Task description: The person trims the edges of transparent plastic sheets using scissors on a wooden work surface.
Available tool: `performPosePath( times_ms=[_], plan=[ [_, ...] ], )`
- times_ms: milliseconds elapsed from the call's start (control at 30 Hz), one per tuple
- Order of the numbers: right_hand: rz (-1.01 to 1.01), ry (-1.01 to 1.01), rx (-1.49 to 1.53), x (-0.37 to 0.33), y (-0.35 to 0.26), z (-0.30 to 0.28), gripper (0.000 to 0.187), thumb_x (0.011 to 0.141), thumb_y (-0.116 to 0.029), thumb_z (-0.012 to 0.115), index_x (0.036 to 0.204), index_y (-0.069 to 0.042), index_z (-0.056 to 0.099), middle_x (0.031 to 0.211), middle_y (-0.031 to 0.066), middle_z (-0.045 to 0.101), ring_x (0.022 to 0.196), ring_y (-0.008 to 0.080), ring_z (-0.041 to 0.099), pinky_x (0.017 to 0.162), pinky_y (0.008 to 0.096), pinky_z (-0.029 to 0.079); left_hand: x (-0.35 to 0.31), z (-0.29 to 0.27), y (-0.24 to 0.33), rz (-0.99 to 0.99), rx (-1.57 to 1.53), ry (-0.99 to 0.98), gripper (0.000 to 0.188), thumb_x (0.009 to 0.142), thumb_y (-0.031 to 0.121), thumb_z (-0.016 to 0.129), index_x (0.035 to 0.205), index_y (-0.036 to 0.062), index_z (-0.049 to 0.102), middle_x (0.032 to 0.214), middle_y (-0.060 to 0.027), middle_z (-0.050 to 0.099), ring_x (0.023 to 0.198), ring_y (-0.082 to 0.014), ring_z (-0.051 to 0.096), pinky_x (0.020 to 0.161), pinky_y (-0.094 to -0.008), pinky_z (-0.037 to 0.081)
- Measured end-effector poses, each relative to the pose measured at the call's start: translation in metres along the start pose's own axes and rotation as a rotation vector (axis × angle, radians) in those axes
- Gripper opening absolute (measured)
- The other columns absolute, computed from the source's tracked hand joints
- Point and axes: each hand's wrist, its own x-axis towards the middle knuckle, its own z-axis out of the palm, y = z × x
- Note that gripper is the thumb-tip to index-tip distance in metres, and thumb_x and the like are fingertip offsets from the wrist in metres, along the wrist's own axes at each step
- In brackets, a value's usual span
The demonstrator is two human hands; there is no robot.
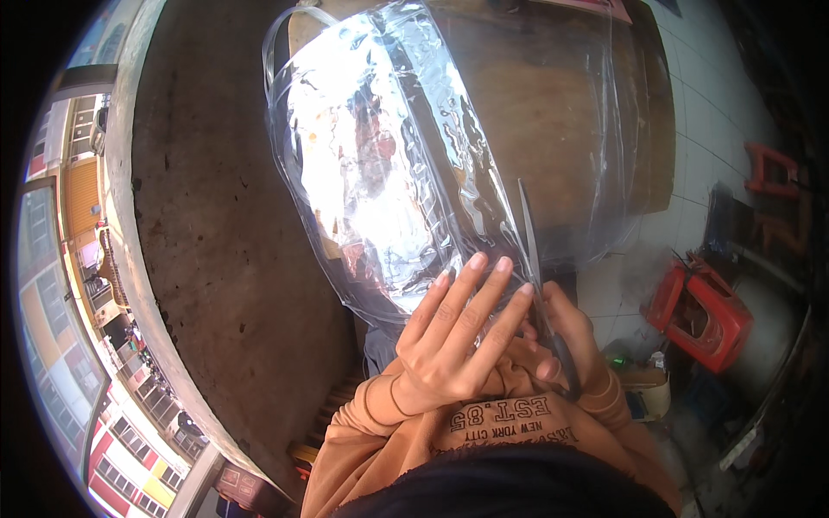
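A large, shiny clear plastic bag [345, 164], with a loop handle at its far left corner, lies across the brown tabletop in front of me. My left hand [453, 332] rests over its near edge, fingers stretched out and spread. Close beside it on the right, my right hand [572, 332] grips a pair of scissors [529, 233]. Their pointed blades aim away from me along the bag's right edge, and the dark handle is at my palm. Whether the blades touch the plastic I cannot tell.
The brown wooden board [535, 112] carries more clear sheeting [604, 164] at its right. A red plastic stool [704, 315] stands on the tiled floor to the right, with another red stool [771, 170] farther off. Along the left runs a pale ledge [142, 233], with buildings beyond.
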Motion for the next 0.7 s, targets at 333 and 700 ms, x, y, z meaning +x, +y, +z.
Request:
performPosePath(
  times_ms=[333,700],
  plan=[
    [0.022,-0.003,0.059,0.003,0.016,-0.003,0.08,0.06,-0.052,0.081,0.107,0.001,0.045,0.074,0.0004,0.043,0.067,0.0066,0.039,0.057,0.0215,0.033,-0.002,-0.001,0.002,0.021,0.011,-0.021,0.026,0.079,0.022,0.055,0.101,0.0186,0.07,0.102,-0.006,0.068,0.101,-0.0238,0.063,0.088,-0.0336,0.046],
    [-0.004,0.069,0.06,0.001,0.007,0.005,0.074,0.063,-0.043,0.082,0.111,0.0,0.046,0.075,-0.0011,0.044,0.063,0.0038,0.037,0.055,0.0172,0.031,0.001,0.001,0.0,0.026,0.003,-0.008,0.024,0.08,0.021,0.056,0.099,0.0171,0.07,0.101,-0.0076,0.068,0.1,-0.0251,0.063,0.087,-0.0338,0.047]
  ],
)
